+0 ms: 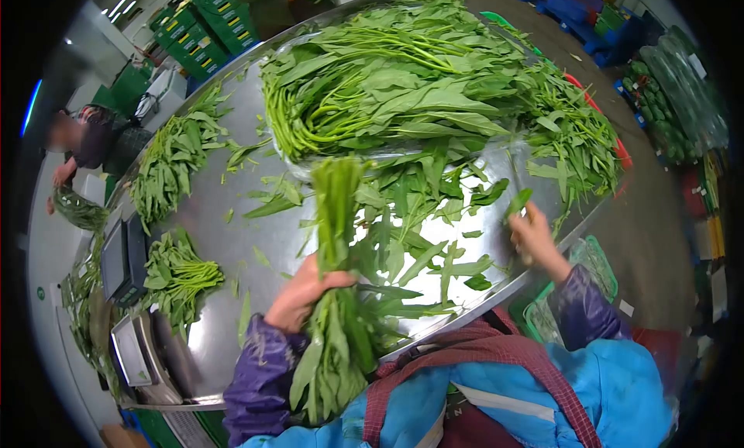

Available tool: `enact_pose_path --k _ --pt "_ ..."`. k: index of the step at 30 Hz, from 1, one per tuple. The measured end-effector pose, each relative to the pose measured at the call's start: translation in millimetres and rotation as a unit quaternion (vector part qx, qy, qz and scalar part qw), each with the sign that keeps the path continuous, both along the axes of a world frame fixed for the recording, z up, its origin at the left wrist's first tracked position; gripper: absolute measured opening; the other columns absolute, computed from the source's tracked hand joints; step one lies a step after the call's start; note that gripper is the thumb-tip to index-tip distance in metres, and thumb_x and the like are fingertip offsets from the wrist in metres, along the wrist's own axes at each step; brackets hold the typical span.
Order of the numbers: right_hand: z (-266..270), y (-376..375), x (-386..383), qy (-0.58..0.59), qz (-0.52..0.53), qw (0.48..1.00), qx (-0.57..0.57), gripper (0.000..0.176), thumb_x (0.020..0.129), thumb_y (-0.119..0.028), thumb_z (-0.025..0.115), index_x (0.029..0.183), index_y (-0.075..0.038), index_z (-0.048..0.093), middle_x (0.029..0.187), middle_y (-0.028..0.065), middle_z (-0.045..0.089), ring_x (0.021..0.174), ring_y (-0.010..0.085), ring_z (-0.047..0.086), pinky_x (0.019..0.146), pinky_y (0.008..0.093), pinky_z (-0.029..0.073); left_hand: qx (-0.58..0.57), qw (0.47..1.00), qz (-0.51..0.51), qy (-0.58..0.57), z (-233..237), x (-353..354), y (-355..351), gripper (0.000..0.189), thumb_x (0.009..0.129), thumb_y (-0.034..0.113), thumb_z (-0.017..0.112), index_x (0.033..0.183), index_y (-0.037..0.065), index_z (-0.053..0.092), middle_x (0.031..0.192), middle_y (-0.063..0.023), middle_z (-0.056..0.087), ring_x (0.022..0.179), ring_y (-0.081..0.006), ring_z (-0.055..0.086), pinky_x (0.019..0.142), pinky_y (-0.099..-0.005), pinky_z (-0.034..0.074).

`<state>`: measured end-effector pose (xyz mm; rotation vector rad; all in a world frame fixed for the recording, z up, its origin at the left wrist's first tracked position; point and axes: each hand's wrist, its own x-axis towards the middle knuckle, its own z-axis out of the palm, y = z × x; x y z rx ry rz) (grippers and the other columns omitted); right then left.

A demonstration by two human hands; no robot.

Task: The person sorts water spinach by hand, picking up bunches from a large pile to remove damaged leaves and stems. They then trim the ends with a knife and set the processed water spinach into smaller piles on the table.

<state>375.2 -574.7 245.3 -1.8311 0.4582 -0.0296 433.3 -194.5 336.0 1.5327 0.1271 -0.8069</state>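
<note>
My left hand is wrapped around a bunch of water spinach, held upright over the table's near edge. Its pale cut stems point up and its leaves hang down below my fist. Off to the right, my right hand is closed, with a small green leaf sticking out past the fingertips. Loose leaves lie scattered on the metal table between my hands. Behind them a large heap of water spinach rests on clear plastic.
Small bunches lie at the left, near a scale and a dark device. More greens spill over the right edge beside a red rim. A co-worker holds a bagged bundle. Green crates stand behind.
</note>
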Motion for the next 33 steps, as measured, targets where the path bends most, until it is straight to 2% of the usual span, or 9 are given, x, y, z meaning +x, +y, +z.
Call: enact_pose_path --k 3,6,14,18,22,28,30,32,33 --pt "11.9 45.4 -15.4 -0.183 0.258 0.922 -0.222 0.029 0.079 -0.016 0.06 0.103 -0.001 0.052 0.061 0.0108 0.054 0.049 0.0201 0.054 0.043 0.0333 0.041 -0.017 0.999 -0.028 0.028 -9.1 7.5 -18.6 0.037 0.067 0.007 0.066 0.101 0.0 0.054 0.087 -0.0054 0.057 0.076 -0.0139 0.055 0.067 -0.0264 0.046" --pt "46.5 87.1 -0.3 -0.211 0.361 0.899 -0.127 0.027 0.074 -0.012 0.062 0.099 -0.003 0.056 0.067 0.0137 0.057 0.057 0.0298 0.057 0.051 0.0377 0.044 -0.022 0.998 -0.051 0.002 -27.1 10.6 -25.6 0.043 0.066 0.006 0.066 0.107 -0.001 0.053 0.092 -0.0069 0.058 0.081 -0.0151 0.056 0.071 -0.0268 0.046" --pt "52.6 126.5 45.2 -0.233 0.393 0.825 -0.332 0.02 0.07 -0.013 0.061 0.081 -0.004 0.047 0.061 0.0128 0.057 0.052 0.0348 0.055 0.047 0.0431 0.042 0.009 0.994 -0.098 -0.044 -21.0 3.8 -39.5 0.044 0.065 0.005 0.065 0.108 -0.002 0.055 0.097 -0.007 0.06 0.086 -0.0149 0.055 0.076 -0.0271 0.045" --pt "36.7 129.1 50.1 -0.21 0.337 0.848 -0.352 0.024 0.07 -0.015 0.062 0.088 -0.004 0.05 0.064 0.0167 0.058 0.058 0.0364 0.057 0.05 0.0446 0.042 0.013 0.994 -0.09 -0.064 -21.6 -0.8 -45.0 0.044 0.065 0.005 0.065 0.107 -0.002 0.055 0.097 -0.0069 0.06 0.087 -0.0153 0.056 0.079 -0.0268 0.044" --pt "-33.0 69.2 33.6 -0.014 0.255 0.902 -0.348 0.023 0.073 -0.016 0.056 0.093 -0.004 0.054 0.07 0.0216 0.059 0.068 0.0385 0.059 0.061 0.048 0.046 0.028 0.993 -0.067 -0.098 4.8 -6.6 -35.3 0.036 0.067 0.006 0.067 0.101 -0.001 0.056 0.094 -0.0059 0.06 0.087 -0.0144 0.056 0.079 -0.0276 0.045" --pt "-7.2 36.7 19.3 0.042 0.212 0.914 -0.344 0.021 0.075 -0.021 0.057 0.087 -0.004 0.059 0.073 0.0179 0.062 0.072 0.0366 0.061 0.067 0.046 0.048 0.123 0.98 -0.033 -0.155 26.0 6.7 -13.7 0.031 0.067 0.006 0.067 0.096 -0.001 0.056 0.085 -0.0055 0.061 0.075 -0.0138 0.057 0.069 -0.0277 0.046" --pt "12.2 32.8 19.2 0.047 0.24 0.86 -0.447 0.03 0.072 -0.024 0.062 0.093 -0.003 0.059 0.088 0.017 0.062 0.081 0.0337 0.06 0.069 0.0439 0.048 0.124 0.98 -0.019 -0.156 48.8 13.0 -9.8 0.029 0.067 0.005 0.066 0.094 -0.001 0.056 0.084 -0.0048 0.06 0.072 -0.0134 0.057 0.065 -0.027 0.046" --pt "20.4 48.0 23.9 -0.114 0.272 0.896 -0.333 0.076 0.065 -0.033 0.072 0.125 -0.001 0.039 0.114 0.0224 0.048 0.103 0.0347 0.05 0.084 0.0413 0.043 0.107 0.976 0.013 -0.19 60.2 21.1 -7.9 0.025 0.067 0.003 0.065 0.09 0.0 0.055 0.08 -0.0039 0.059 0.069 -0.0129 0.056 0.061 -0.026 0.045" --pt "39.2 72.4 30.0 -0.096 0.319 0.93 -0.154 0.086 0.067 -0.038 0.072 0.132 0.0 0.03 0.132 0.0254 0.032 0.121 0.0358 0.036 0.1 0.0398 0.032 0.089 0.975 0.053 -0.198 66.0 22.5 -12.0 0.024 0.067 0.003 0.065 0.088 0.0 0.055 0.079 -0.0033 0.058 0.067 -0.0126 0.055 0.06 -0.0256 0.044"
